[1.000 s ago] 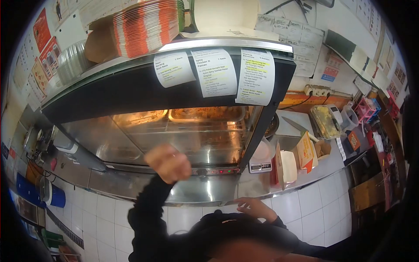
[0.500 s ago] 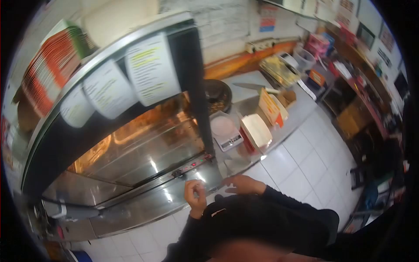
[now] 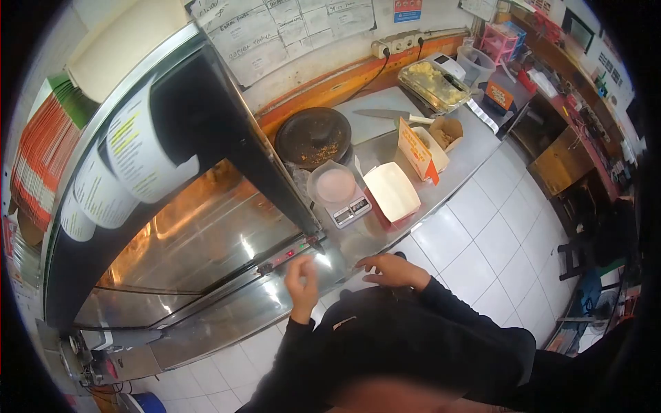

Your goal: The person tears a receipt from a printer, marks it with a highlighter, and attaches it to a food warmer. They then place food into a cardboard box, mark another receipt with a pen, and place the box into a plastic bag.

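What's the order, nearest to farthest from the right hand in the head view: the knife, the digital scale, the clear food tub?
1. Digital scale, on the counter just beyond the right hand.
2. Knife, farther back, mid-counter.
3. Clear food tub, farthest, at the back right near the wall.

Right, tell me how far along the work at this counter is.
Done: one small carton holds food, and a tub sits on the scale. In hand: nothing visible; the left hand hovers by the warmer, the right hand rests on the counter edge. Left: the white box lies open, apparently empty.
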`<state>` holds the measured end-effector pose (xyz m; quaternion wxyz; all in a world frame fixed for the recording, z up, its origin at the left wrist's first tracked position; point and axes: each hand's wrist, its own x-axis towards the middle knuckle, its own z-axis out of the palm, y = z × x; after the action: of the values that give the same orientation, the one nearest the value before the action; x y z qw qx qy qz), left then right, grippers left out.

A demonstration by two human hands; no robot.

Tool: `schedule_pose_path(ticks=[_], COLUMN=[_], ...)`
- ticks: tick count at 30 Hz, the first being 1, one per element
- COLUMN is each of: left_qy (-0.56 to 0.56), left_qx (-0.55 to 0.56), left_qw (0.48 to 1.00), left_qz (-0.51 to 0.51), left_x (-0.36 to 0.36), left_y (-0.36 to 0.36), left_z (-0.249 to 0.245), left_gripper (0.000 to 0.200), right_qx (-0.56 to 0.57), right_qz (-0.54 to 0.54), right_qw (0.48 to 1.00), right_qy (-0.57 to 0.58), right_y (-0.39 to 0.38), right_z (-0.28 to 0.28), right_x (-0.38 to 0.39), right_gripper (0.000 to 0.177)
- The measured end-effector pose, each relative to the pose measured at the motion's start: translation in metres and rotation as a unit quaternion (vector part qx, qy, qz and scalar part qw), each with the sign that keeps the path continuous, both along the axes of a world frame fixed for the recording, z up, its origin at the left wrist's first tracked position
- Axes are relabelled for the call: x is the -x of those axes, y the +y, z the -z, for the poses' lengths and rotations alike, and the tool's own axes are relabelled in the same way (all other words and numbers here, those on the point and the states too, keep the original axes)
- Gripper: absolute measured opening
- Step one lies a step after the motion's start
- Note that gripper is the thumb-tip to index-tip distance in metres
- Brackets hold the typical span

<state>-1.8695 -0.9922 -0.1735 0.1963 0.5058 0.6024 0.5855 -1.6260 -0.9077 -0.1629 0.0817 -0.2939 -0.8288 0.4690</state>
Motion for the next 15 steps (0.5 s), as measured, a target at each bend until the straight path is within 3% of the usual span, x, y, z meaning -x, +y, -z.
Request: schedule_pose_path(ticks=[5, 7, 9, 12, 15], left_qy=[-0.021, 0.153, 0.258, 0.237, 0.287], left_qx=[0.083, 0.043, 0.018, 0.16, 0.32], left_qw=[0.99, 0.985, 0.965, 0.949, 0.877], left_qz=[0.114, 0.073, -0.04, -0.137, -0.217], left_x=[-0.051, -0.044, -0.037, -0.006, 0.009], left_y=[0.094, 0.155, 0.214, 0.296, 0.336], left_z=[-0.033, 0.008, 0.03, 0.054, 0.054], left_gripper=[0.031, 0.038, 0.042, 0.05, 0.06], right_qx=[-0.005, 0.001, 0.007, 0.025, 0.031], right_qz=[-0.014, -0.026, -0.044, -0.056, -0.042], right_qw=[0.999, 0.998, 0.996, 0.992, 0.992], right_qy=[0.033, 0.053, 0.072, 0.108, 0.115], right_y=[0.048, 0.069, 0.091, 0.126, 0.16], right_z=[-0.009, -0.018, -0.028, -0.039, -0.042], right_x=[-0.032, -0.046, -0.065, -0.103, -0.147], right_gripper=[0.042, 0.041, 0.041, 0.04, 0.04])
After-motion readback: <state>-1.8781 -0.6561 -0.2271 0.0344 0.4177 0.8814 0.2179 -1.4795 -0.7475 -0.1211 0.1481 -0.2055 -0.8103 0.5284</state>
